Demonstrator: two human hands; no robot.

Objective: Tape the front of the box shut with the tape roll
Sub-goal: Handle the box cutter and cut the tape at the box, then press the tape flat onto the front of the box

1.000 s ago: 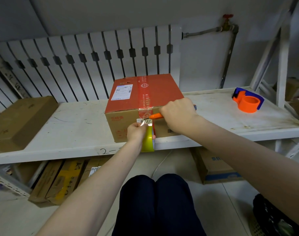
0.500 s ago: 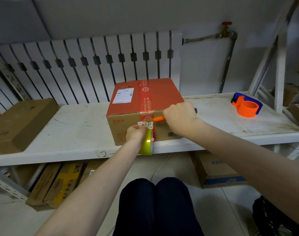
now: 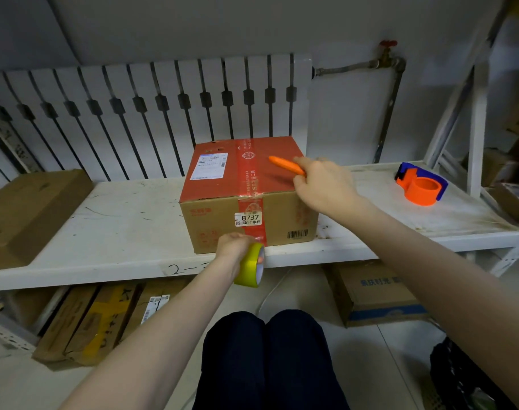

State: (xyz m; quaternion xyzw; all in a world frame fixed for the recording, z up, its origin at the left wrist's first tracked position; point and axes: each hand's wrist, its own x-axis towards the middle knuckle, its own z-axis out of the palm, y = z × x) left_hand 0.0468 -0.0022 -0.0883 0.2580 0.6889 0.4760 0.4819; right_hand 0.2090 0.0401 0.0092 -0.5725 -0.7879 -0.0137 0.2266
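A cardboard box (image 3: pixel 222 229) with a red top stands at the front edge of the white shelf (image 3: pixel 119 226). A red tape strip runs over its top and down its front, past a white label reading 8737. My left hand (image 3: pixel 233 244) grips a yellow tape roll (image 3: pixel 251 266) just below the box's front bottom edge. My right hand (image 3: pixel 323 184) is raised over the box's top right corner and holds an orange cutter (image 3: pixel 285 164), whose tip points left across the lid.
An orange and blue tape dispenser (image 3: pixel 421 187) sits at the shelf's right. A flat brown box (image 3: pixel 27 214) lies at the left. More boxes (image 3: pixel 373 294) stand on the floor under the shelf. A radiator (image 3: pixel 151 113) is behind. My knees (image 3: pixel 270 359) are below.
My right hand has lifted from the box's front top edge up and to the right with the cutter. My left hand has drawn the tape roll down to the bottom edge, uncovering the label.
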